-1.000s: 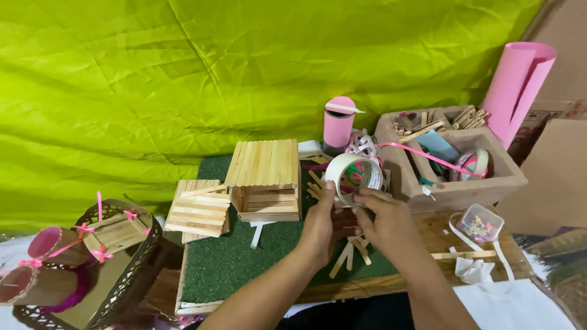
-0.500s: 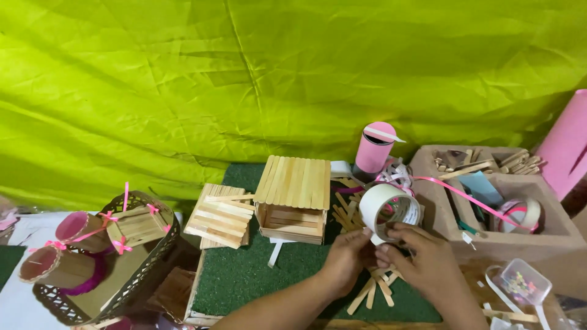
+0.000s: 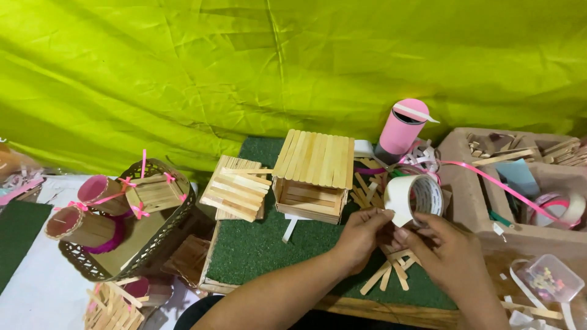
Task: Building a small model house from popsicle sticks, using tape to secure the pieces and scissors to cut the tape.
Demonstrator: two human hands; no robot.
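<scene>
Tape roll [image 3: 416,197] carried down and rightward off stick house; left hand [image 3: 362,235] now pinching tape's loose end.

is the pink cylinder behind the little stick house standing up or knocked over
Upright. The pink cylinder stands on its base with its open top facing up, and a pale strip lies across its rim.

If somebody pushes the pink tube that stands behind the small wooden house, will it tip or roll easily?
The pink tube stands upright and is tall for its base, so a push near the top would probably tip it. Being round, it would likely roll once down, perhaps toward the stick house beside it. It looks like hollow card, so probably light.
</scene>
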